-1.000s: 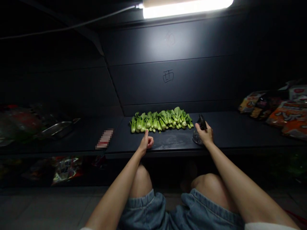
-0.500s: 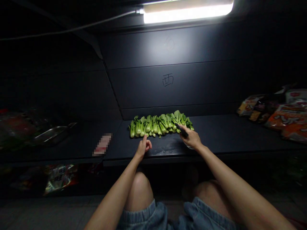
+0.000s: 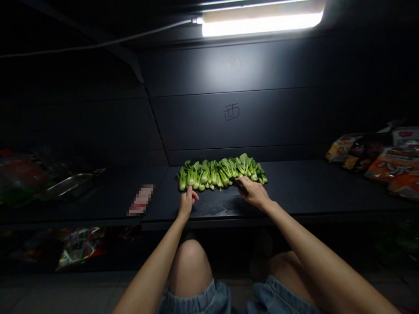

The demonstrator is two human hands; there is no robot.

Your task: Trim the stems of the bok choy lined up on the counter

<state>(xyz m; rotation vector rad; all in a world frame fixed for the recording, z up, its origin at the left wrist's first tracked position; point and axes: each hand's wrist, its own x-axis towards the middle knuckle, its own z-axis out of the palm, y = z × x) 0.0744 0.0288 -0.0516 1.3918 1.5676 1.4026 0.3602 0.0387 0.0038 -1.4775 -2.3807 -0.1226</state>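
Note:
A row of green bok choy [image 3: 218, 174] lies side by side on the dark shelf [image 3: 294, 187], leaves to the back and pale stems to the front. My right hand [image 3: 255, 193] is wrapped round a spray bottle [image 3: 240, 186] just in front of the row's right half. Its black trigger head points forward and left; the body is mostly hidden under my hand. Near the front left stems is my left hand [image 3: 187, 203], holding nothing. One digit stretches toward the stems and the others curl loosely. Whether it touches them I cannot tell.
A lamp [image 3: 262, 24] shines overhead, its cable running left. Orange snack bags [image 3: 396, 170] stand at the right. Leftward are a blurred-out card-like item [image 3: 141, 200] and a metal tray [image 3: 73, 183]. A shiny packet [image 3: 80, 246] lies below. Wet marks [image 3: 224, 211] show near the shelf's front edge.
My right hand has carried the spray bottle left, from beyond the row's right end to before its right half. My left hand has shifted slightly left. The bok choy looks unmoved.

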